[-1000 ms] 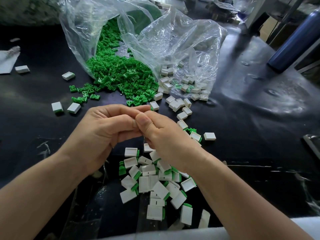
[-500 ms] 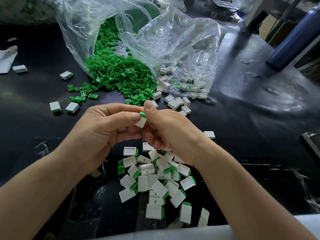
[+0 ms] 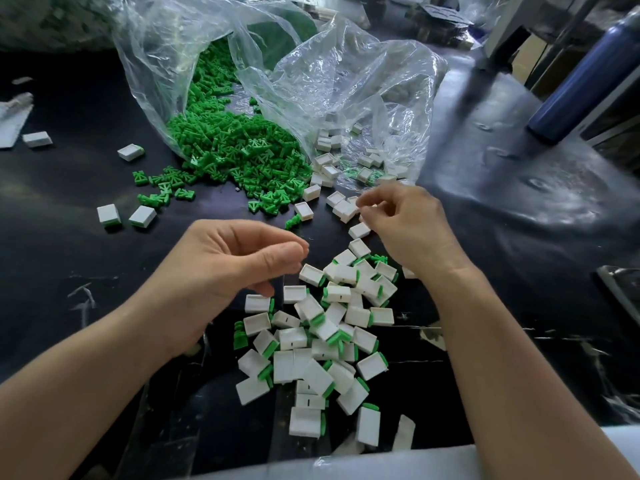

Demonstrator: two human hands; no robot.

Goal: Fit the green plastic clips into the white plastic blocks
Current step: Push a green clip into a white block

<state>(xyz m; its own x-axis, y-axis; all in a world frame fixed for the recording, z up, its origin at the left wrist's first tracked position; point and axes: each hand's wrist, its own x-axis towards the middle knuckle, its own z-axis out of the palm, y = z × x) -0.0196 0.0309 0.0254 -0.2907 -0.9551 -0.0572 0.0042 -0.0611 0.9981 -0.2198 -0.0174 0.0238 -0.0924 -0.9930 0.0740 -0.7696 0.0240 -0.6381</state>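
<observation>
My left hand hovers above the black table with thumb and forefinger loosely together and nothing in them. Further back, my right hand reaches over loose white blocks with curled fingers, its forefinger tip at one block; no block is plainly held. A heap of green clips spills from a clear bag. More white blocks lie in a second clear bag. Below my hands lies a pile of white blocks with green clips fitted. One green clip lies alone between the hands.
Stray white blocks and scattered clips lie at the left. A dark blue bottle stands at the back right. A metal tray edge shows at the right. The table's near edge runs along the bottom.
My hands were together pressing a clip into a block; now they have parted. The block is out of my fingers, and my right hand has moved back and right to the loose blocks.
</observation>
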